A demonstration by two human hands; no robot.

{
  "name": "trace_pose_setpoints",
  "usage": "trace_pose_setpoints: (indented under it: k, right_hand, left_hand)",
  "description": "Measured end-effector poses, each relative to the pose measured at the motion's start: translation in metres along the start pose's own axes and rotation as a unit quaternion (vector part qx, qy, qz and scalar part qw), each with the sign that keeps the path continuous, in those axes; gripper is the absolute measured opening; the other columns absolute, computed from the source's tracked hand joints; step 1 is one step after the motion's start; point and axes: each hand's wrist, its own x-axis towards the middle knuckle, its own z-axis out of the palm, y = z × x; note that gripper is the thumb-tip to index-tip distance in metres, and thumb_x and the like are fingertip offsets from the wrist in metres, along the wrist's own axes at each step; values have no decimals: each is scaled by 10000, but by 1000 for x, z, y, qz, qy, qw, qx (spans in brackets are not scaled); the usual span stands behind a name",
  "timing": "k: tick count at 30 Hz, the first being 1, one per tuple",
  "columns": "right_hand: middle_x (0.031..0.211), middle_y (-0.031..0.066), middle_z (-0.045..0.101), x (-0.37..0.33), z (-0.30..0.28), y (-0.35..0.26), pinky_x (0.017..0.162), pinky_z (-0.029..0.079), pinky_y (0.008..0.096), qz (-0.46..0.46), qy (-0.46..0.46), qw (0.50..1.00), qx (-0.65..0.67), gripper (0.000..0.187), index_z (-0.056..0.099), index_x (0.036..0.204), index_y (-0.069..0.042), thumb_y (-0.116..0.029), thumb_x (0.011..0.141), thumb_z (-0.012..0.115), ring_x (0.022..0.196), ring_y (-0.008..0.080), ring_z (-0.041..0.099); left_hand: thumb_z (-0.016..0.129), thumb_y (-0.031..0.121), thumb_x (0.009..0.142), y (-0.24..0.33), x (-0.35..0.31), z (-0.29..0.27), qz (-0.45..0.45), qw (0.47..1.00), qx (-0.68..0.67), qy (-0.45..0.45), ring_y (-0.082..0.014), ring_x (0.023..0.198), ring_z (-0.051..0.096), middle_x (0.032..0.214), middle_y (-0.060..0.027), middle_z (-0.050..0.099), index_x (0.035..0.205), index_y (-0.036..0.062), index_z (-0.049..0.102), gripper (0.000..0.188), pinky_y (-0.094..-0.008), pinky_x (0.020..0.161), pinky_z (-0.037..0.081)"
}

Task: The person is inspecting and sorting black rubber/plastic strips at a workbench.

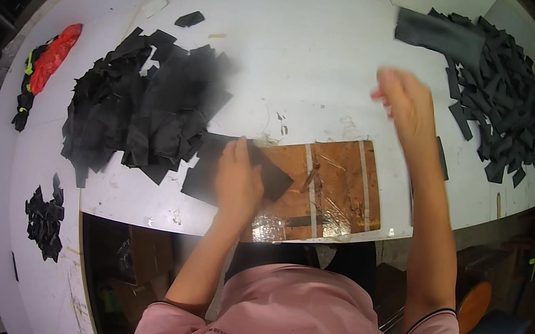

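Observation:
My left hand [240,180] lies on flat black fabric pieces [202,180] near the table's front edge, its fingers stretched over them. The pieces overlap the left side of a brown board [339,187] with pale strips and clear tape. Above the table to the right, my right hand [404,104] is blurred by motion, its fingers partly bent and apart with nothing visible in them. Beyond it, a wider dark rectangular piece [437,36] appears over the edge of a heap of narrow dark pieces [501,101].
A large loose pile of black fabric pieces [150,103] sits left of my left hand. Farther left are a red and black bundle [49,64] and a small heap of black scraps [45,217]. A single dark scrap [190,19] lies at the back of the white table [303,44].

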Motion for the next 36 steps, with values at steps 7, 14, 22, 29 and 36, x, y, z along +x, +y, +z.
trace_pose_setpoints:
  k: [7,14,22,29,36]
  right_hand:
    - [656,113,541,-130,41,-46,537,431,314,-1,-193,981,29,63,563,789,-2,-58,761,570,597,224,544]
    - [816,141,494,-117,112,-60,667,428,367,-155,-150,974,-68,192,490,871,20,-29,709,580,786,303,502]
    - [795,110,519,-110,182,10,687,418,362,-51,-142,969,-197,148,545,764,-21,-123,699,631,809,290,494]
    - [790,103,579,-100,168,-3,671,448,352,-92,-45,989,-102,78,605,780,-27,-33,702,600,751,273,553]
    - [829,118,588,-95,148,-34,703,463,345,-138,-60,988,-17,159,610,801,1,58,653,600,810,274,575]
  left_hand:
    - [538,39,727,-52,9,9,40,999,-19,-12,-315,772,511,786,-139,501,765,27,516,45,-401,650,425]
    - [533,-17,733,-58,9,-26,85,991,-88,51,-329,784,486,799,-156,493,813,0,471,103,-398,668,398]
    - [556,65,826,-86,-20,-47,-119,953,-272,59,-69,643,493,804,-41,576,807,21,519,60,-180,532,383]
    - [531,139,854,-65,-2,-63,-195,860,-471,-28,-77,716,545,901,-54,609,1026,13,557,215,-180,583,403]
    - [558,170,844,-60,23,-77,-183,828,-506,-156,-72,725,545,857,-48,616,1023,-2,577,249,-186,596,408]
